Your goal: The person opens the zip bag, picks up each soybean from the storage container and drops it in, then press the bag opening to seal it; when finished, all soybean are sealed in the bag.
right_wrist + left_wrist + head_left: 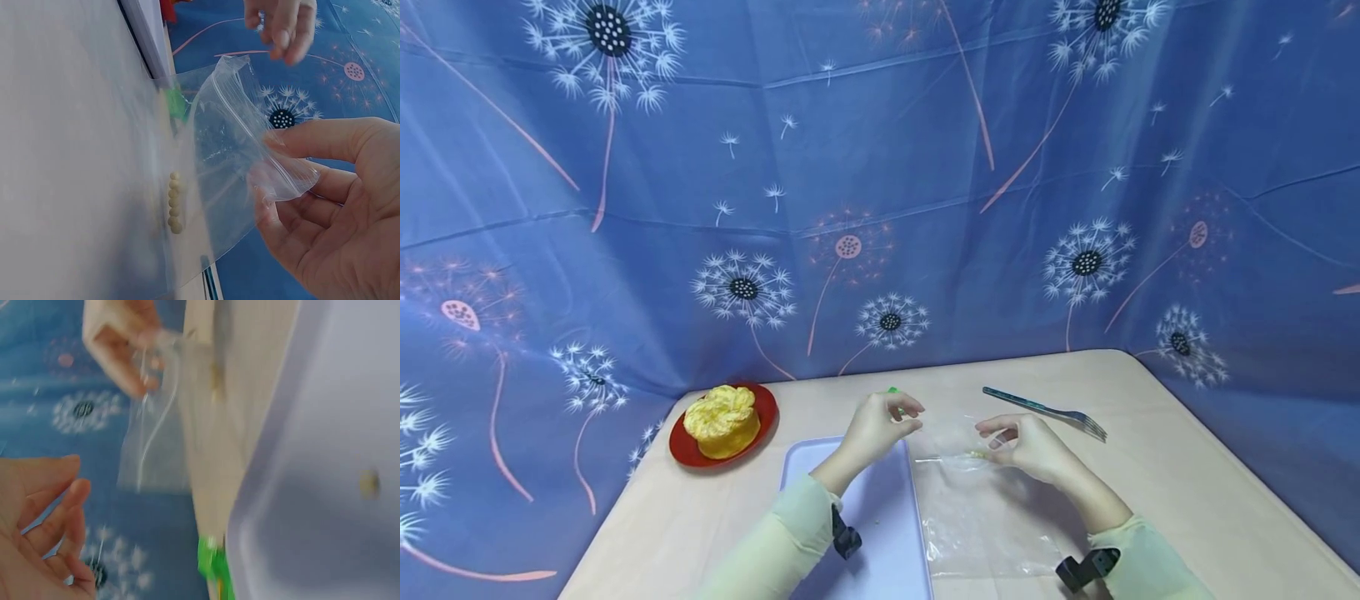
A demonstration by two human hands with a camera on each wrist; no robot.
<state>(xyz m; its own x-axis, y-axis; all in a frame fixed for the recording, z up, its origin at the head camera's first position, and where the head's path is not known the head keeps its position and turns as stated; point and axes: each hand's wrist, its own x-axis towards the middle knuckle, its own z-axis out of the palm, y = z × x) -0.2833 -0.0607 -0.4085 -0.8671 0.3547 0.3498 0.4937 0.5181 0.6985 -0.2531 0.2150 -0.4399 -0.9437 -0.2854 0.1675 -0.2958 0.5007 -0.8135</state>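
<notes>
My right hand pinches the top edge of a clear zip bag, thumb on one side and fingers on the other. Several small round tan beads or beans show in a row through the bag's film. Just left of the bag's mouth, my left hand hovers with loosely bent fingers and nothing between them; in the left wrist view a gap separates it from the bag. Beneath it lies a pale lavender tray. One small tan round piece lies on that tray, blurred.
At the back left a yellow cake sits on a red plate. A fork with a dark green handle lies behind the right hand. Some bright green item, mostly hidden in the head view, is by the tray's far corner. Blue patterned cloth hangs behind.
</notes>
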